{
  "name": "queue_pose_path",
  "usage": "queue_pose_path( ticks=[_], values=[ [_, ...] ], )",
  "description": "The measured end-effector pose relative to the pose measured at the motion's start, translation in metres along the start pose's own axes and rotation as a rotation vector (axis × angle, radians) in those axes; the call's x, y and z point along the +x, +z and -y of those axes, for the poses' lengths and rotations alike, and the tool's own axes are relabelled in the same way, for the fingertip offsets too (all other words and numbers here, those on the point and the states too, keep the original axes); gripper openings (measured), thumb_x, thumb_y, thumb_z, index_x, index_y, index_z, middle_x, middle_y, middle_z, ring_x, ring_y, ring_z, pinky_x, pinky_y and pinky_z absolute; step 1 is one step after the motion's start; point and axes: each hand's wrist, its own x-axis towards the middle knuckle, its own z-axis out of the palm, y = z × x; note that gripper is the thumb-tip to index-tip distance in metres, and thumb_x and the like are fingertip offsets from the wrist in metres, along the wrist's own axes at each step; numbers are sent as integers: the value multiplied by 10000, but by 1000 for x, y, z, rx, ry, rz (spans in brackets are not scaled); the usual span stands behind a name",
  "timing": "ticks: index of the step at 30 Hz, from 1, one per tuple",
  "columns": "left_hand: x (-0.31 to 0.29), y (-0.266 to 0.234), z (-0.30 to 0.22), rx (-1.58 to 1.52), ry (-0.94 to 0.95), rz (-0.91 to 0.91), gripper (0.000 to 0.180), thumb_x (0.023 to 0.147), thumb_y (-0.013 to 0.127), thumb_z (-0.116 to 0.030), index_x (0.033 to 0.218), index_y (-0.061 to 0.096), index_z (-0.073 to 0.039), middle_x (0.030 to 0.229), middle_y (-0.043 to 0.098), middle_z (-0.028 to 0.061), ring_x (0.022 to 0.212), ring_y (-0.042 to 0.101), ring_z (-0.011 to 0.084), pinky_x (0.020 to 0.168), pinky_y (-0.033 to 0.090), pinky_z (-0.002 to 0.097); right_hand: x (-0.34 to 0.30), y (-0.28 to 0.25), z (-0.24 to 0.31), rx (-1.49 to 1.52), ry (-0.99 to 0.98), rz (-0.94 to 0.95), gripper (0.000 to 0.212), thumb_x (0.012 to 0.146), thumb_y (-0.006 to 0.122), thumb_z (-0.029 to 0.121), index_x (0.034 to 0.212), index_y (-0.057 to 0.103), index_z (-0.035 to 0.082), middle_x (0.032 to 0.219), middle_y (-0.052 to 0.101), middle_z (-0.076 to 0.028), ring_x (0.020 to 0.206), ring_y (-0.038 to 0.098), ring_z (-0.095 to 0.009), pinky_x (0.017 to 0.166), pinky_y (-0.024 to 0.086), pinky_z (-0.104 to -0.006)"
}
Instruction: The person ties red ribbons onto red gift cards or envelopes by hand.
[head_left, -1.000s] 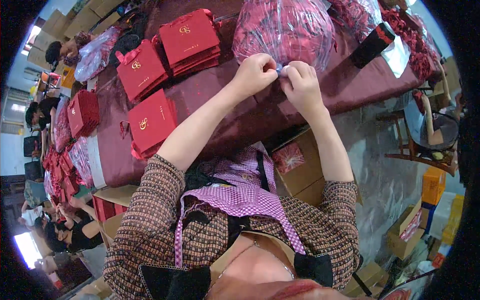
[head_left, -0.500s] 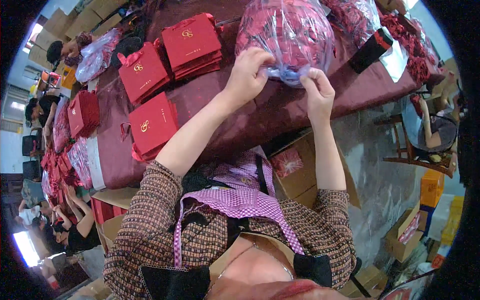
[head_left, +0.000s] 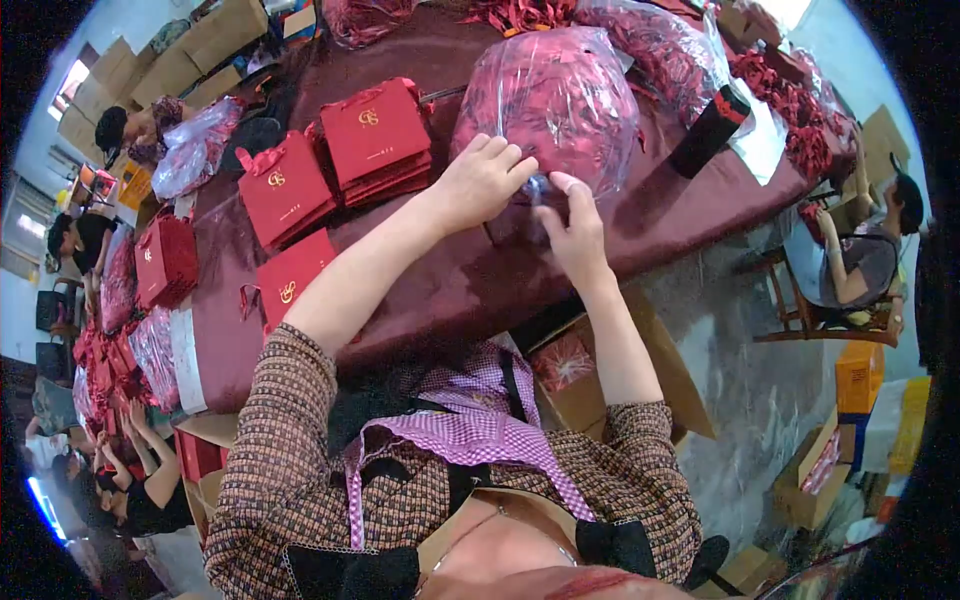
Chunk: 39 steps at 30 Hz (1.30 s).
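A clear plastic bag (head_left: 565, 100) stuffed with red ribbon-like pieces stands on the dark red table covering (head_left: 440, 270). Its gathered neck, twisted and bluish, points toward me. My left hand (head_left: 485, 182) is closed on the left side of that neck, fingers curled over it. From the right, my right hand (head_left: 577, 232) pinches the neck with thumb and fingers, slightly blurred. To the left of the hands lie stacks of red paper gift bags (head_left: 375, 135), with another stack (head_left: 287, 200) beside them and a third (head_left: 290, 270) partly behind my left forearm.
A black and red cylinder (head_left: 710, 130) and a white sheet (head_left: 765, 145) lie right of the bag. More filled plastic bags (head_left: 665, 60) and loose red ribbons (head_left: 815, 140) are farther back. An open cardboard box (head_left: 650, 350) sits below the table edge. Co-workers sit at both sides.
Both hands have drawn together at the bag's neck, the right one moving left and down. The neck is bunched tighter, and the view has shifted slightly.
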Motion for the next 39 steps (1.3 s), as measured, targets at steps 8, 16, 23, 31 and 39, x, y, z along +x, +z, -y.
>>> queue_pose_path(
  ticks=[8,16,23,31,39],
  values=[
    [-5,-24,45,53,-57,49,218,775,563,-123,991,562,-95,794,531,91,803,552,274,733,428,393,-11,-17,-1,-104,-72,116,761,641,822,295,1263,510,-13,918,608,-129,851,558,-317,780,453,-391],
    [-23,-28,64,-817,-764,-245,308,832,444,31,1044,663,-9,903,656,102,865,620,198,776,488,295,-14,-64,17,-186,-338,114,218,650,675,34,854,631,96,874,612,-47,893,594,-245,923,416,-407],
    [-38,-61,71,-1021,-1111,-750,294,813,456,51,1053,619,6,922,622,61,725,580,120,675,479,254,-29,-114,45,-152,-235,92,192,679,617,-42,840,631,62,1030,626,-119,1046,592,-330,913,429,-436],
    [-25,-58,-38,-268,-77,98,325,762,665,-148,1056,590,-32,1049,612,122,1003,573,301,890,448,414,-12,-105,83,25,-373,224,188,671,596,-30,841,608,51,1050,644,-130,1022,615,-344,897,466,-467],
    [-17,-15,-31,154,-33,22,372,746,598,-211,1071,576,-31,1130,520,112,1011,510,270,872,420,379,-5,-41,56,-189,-158,271,207,786,526,-7,989,557,21,1073,599,-175,985,583,-348,879,465,-417]
  ],
)
